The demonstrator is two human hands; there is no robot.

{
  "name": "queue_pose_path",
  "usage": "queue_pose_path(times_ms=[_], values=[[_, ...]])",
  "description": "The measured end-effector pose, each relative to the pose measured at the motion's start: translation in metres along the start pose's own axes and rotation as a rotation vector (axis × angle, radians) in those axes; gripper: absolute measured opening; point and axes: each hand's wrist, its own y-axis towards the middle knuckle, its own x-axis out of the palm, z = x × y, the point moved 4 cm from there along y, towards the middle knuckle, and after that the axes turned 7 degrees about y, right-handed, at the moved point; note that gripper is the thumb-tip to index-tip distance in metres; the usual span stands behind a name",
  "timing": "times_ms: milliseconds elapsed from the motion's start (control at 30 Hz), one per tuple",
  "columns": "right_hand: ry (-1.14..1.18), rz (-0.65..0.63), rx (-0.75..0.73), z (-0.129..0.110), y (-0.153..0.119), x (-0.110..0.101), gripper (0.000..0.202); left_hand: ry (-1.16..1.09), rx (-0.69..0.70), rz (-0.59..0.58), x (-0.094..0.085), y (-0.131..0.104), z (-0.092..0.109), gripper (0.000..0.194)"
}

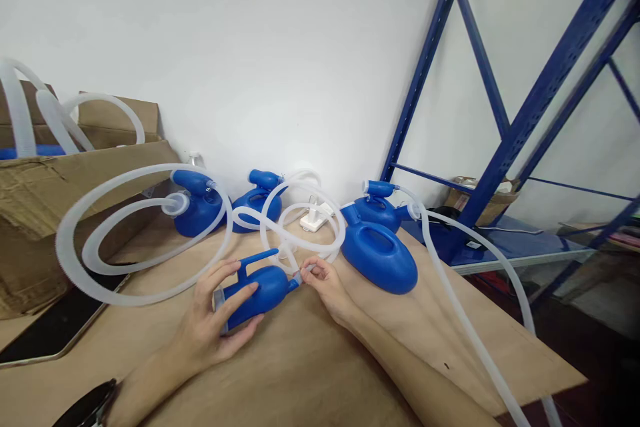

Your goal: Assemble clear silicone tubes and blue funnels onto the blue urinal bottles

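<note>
Near the middle of the table, my left hand (220,313) is wrapped round a small blue plastic funnel piece (267,290) with a handle on top, lying on its side. Its narrow tip points right. There my right hand (325,283) pinches a small clear connector (303,275) at the tip. A white corrugated hose (300,240) lies in loops just behind. To the right of my right hand lies a large blue bottle (383,260) with an oval handle opening.
More blue bottles with hoses stand behind: left (200,207), centre (255,203) and right (383,210). A cardboard box (90,180) holds hoses. A phone-like black device (55,323) lies at left. A white power strip (317,217) is near the wall; blue shelving (480,200) stands right.
</note>
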Motion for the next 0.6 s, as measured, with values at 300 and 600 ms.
queue_pose_path(times_ms=[300, 600], values=[[0.018, -0.054, 0.072, 0.003, 0.000, 0.004, 0.050, -0.055, 0.185, -0.009, 0.004, -0.001, 0.011, 0.032], [-0.249, -0.216, 0.061, -0.008, 0.001, 0.005, 0.049, 0.006, 0.200, 0.020, 0.005, 0.000, 0.012, 0.022]])
